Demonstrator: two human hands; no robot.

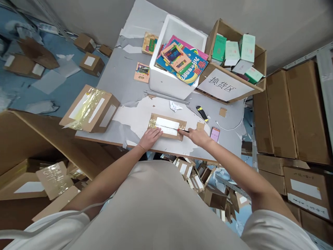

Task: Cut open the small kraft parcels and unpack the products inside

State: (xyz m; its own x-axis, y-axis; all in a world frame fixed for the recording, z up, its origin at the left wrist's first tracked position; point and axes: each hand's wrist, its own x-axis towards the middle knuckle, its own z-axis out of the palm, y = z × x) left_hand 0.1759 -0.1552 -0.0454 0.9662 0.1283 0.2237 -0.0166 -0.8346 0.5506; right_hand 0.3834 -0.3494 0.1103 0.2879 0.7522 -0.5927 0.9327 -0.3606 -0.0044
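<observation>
The small box [167, 122] lies near the six o'clock edge of the counter [117, 74]. Left hand [151, 138]: fingers extended, unclenched, resting on the box at eight o'clock. Right hand [198, 136]: fingers grasping a slim dark tool [184, 131] at three o'clock.

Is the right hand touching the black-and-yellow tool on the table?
Apart: the head view shows tabletop between the right hand and the black-and-yellow tool.
</observation>
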